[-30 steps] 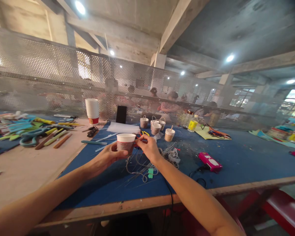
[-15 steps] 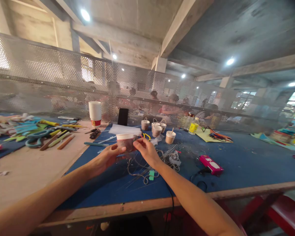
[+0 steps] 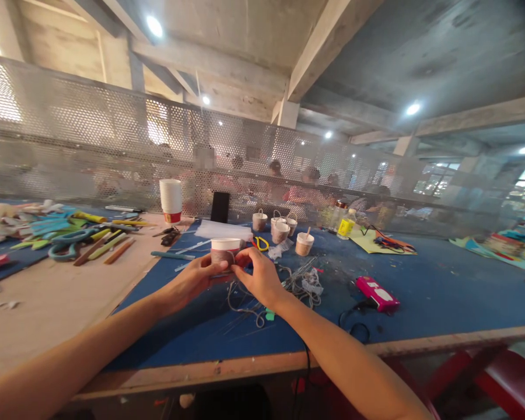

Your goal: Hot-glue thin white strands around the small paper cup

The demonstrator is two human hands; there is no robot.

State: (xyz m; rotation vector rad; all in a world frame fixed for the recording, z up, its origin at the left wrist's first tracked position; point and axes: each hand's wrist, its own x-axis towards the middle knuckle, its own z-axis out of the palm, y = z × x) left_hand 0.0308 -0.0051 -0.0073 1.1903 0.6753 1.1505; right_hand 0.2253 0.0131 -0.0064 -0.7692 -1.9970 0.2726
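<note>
Over the blue table mat, my left hand [image 3: 201,273] is closed round a paper cup [image 3: 222,254] with a white rim and grey-brown cord wound about its lower part. My right hand [image 3: 262,279] is at the cup's right side, thumb and fingertips pinched on the cord against the wall. The fingertips partly hide the cord's end. Below and to the right lies a tangle of loose grey cord [image 3: 300,283] with a green scrap [image 3: 269,315]. Behind stand several small wrapped cups [image 3: 280,233], some with looped handles, near yellow-handled scissors [image 3: 261,244].
A stack of white paper cups [image 3: 171,198] stands at the back left. Blue-handled scissors [image 3: 65,246] and several sticks lie on the left board. To the right are a pink box [image 3: 377,293] with a black cable and a yellow-labelled bottle [image 3: 345,226]. A perforated screen [image 3: 245,146] runs behind.
My right hand has moved slightly down and left around the cup's side, its fingers more curled. The cup is still in my left hand, turned a little.
</note>
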